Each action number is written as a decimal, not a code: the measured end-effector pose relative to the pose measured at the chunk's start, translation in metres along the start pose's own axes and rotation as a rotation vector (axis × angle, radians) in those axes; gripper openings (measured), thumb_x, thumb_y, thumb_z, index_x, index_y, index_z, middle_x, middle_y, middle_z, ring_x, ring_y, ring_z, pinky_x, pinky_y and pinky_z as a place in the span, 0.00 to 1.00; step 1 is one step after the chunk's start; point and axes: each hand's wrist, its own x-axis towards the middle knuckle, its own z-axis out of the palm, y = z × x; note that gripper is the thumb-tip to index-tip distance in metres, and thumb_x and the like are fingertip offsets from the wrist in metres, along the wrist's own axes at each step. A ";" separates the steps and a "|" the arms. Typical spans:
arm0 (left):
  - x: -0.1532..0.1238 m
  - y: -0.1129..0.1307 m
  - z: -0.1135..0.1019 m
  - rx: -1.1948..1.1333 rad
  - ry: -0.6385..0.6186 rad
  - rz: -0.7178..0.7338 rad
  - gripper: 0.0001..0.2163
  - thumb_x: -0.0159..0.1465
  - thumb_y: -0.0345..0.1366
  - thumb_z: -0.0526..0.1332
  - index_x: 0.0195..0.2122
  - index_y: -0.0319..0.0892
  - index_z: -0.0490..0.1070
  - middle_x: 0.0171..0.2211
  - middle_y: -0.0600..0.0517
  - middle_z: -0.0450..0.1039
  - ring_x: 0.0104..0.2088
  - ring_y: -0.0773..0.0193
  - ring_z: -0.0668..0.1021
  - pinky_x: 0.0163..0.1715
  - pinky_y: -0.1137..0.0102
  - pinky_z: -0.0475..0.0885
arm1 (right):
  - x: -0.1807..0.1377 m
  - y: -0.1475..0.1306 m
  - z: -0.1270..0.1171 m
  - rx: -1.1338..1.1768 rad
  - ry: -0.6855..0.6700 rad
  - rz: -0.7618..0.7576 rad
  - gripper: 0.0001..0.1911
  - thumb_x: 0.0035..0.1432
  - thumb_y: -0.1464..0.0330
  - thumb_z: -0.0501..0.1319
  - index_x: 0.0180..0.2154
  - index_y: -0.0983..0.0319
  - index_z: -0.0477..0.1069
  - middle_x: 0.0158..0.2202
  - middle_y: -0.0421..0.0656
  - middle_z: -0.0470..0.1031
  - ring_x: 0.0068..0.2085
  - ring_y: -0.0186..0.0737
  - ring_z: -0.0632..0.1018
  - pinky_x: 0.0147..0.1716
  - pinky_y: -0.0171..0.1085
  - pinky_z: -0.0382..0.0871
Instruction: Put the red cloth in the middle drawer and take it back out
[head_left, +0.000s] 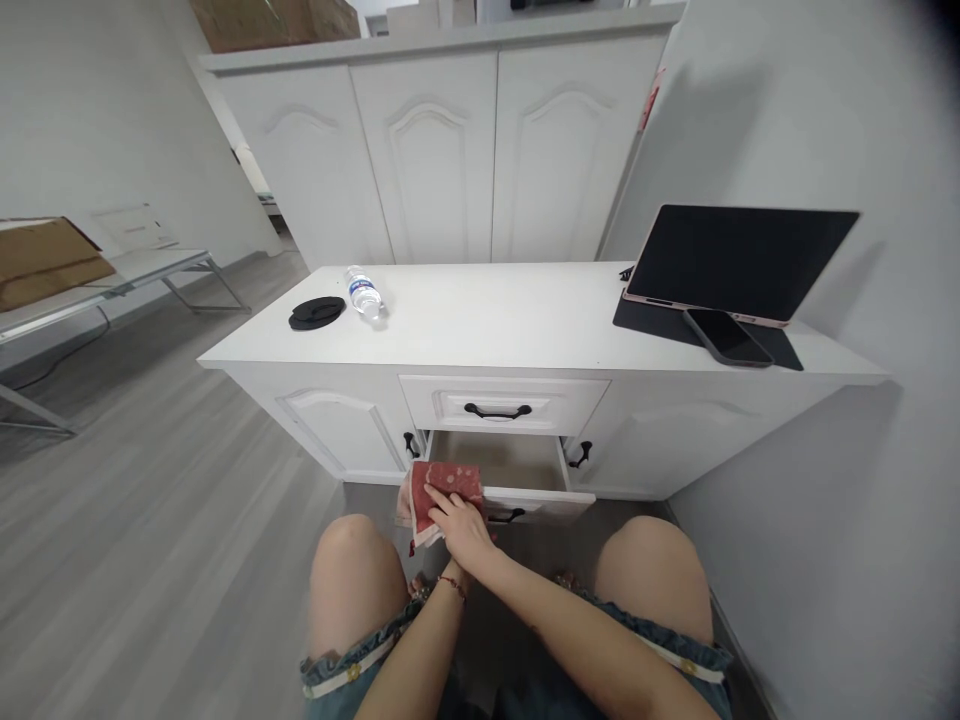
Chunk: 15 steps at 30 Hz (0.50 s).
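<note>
A folded red cloth (pixel 450 480) with pale spots and a whitish edge sits at the left front of an opened drawer (pixel 540 505). My right hand (pixel 461 525) lies on top of it, fingers stretched out and slightly apart. Below my right hand, my left hand (pixel 459 572) reaches toward the underside of the cloth. Its fingers are hidden, and a thin red bracelet circles that wrist. Past the cloth, the drawer's bare inside bottom (pixel 506 455) shows. Black handles mark the drawer front and the closed drawer (pixel 499 395) above.
On the white cabinet top (pixel 495 320) are a clear bottle (pixel 364 295) lying down, a black flat object (pixel 316 313), a tablet-like screen (pixel 739 260) and a phone (pixel 727 337). My knees flank the drawer. A wall rises at right; a table (pixel 142 265) with cardboard stands left.
</note>
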 end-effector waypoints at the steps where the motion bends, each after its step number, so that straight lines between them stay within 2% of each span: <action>1: -0.001 0.000 -0.001 0.055 -0.008 0.012 0.23 0.60 0.22 0.42 0.42 0.34 0.77 0.47 0.28 0.70 0.66 0.36 0.43 0.47 0.44 0.58 | 0.000 0.000 0.001 -0.028 -0.003 -0.011 0.13 0.61 0.73 0.51 0.42 0.56 0.70 0.65 0.36 0.56 0.44 0.40 0.67 0.38 0.39 0.66; 5: -0.005 0.006 -0.002 0.265 -0.111 0.020 0.22 0.61 0.23 0.43 0.44 0.35 0.77 0.46 0.31 0.71 0.64 0.32 0.48 0.44 0.48 0.61 | -0.009 0.009 -0.001 -0.084 -0.022 -0.063 0.10 0.61 0.72 0.52 0.41 0.57 0.70 0.66 0.35 0.54 0.45 0.41 0.67 0.38 0.40 0.66; 7: -0.009 0.013 0.000 0.277 -0.194 0.023 0.21 0.61 0.25 0.45 0.44 0.38 0.77 0.45 0.32 0.72 0.64 0.33 0.52 0.42 0.51 0.63 | -0.017 0.018 -0.001 -0.120 -0.028 -0.090 0.10 0.62 0.71 0.52 0.40 0.57 0.70 0.66 0.36 0.54 0.45 0.42 0.68 0.37 0.40 0.67; 11: -0.015 0.026 0.008 0.072 -0.326 0.016 0.16 0.61 0.29 0.51 0.43 0.39 0.77 0.43 0.33 0.72 0.60 0.35 0.60 0.43 0.50 0.63 | -0.038 0.039 -0.002 -0.190 -0.022 -0.120 0.11 0.63 0.70 0.51 0.42 0.58 0.70 0.66 0.38 0.55 0.47 0.43 0.68 0.39 0.42 0.67; 15: -0.014 0.012 0.013 -0.283 -0.434 -0.075 0.13 0.62 0.34 0.53 0.42 0.40 0.76 0.41 0.35 0.74 0.55 0.39 0.68 0.43 0.51 0.66 | -0.058 0.058 -0.009 -0.196 -0.010 -0.090 0.12 0.63 0.71 0.50 0.43 0.58 0.70 0.66 0.40 0.54 0.47 0.43 0.68 0.40 0.43 0.67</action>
